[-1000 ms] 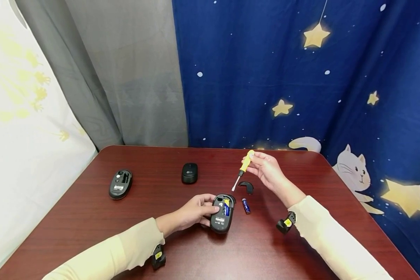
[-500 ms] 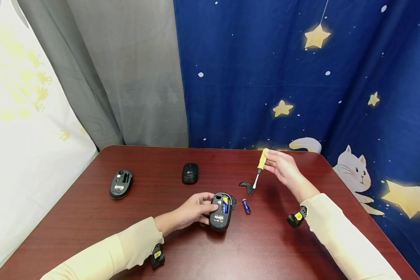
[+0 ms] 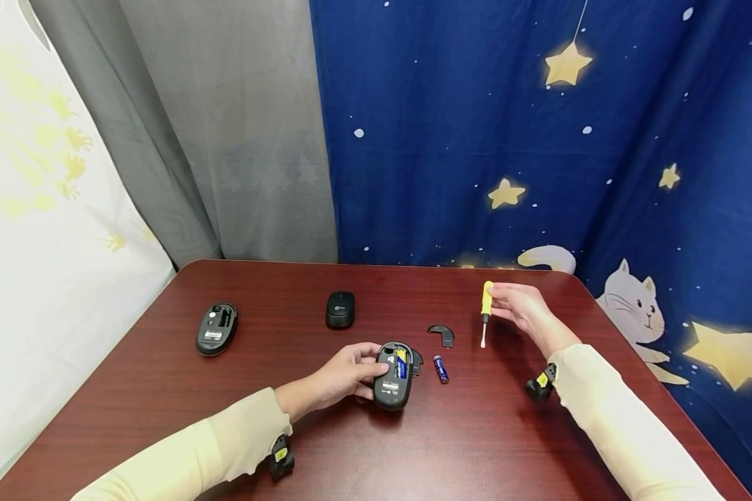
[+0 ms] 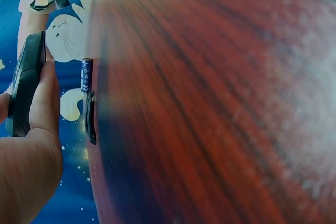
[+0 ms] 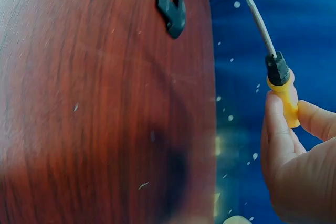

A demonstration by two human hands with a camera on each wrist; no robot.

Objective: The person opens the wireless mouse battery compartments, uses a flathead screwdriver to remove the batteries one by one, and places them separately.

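My left hand (image 3: 345, 374) grips an upturned black mouse (image 3: 393, 374) near the table's middle; its open bay shows a blue and yellow battery. In the left wrist view the mouse (image 4: 25, 85) lies against my fingers (image 4: 44, 100). A loose blue battery (image 3: 440, 369) (image 4: 86, 75) lies just right of the mouse, and a small black cover piece (image 3: 442, 335) (image 5: 171, 11) sits beyond it. My right hand (image 3: 519, 306) pinches a yellow-handled screwdriver (image 3: 485, 310) (image 5: 273, 64) above the table, tip pointing down, to the right of the cover piece.
A second upturned black mouse (image 3: 216, 328) lies at the table's left. A third black mouse (image 3: 340, 309) sits right side up at the back middle. The dark red table (image 3: 276, 390) ends near a blue star curtain (image 3: 539, 139) and a grey curtain (image 3: 225, 139).
My right hand has carried the screwdriver to the right and lower, away from the mouse, turning it near upright. The left hand has kept its hold on the mouse, shifting it slightly.
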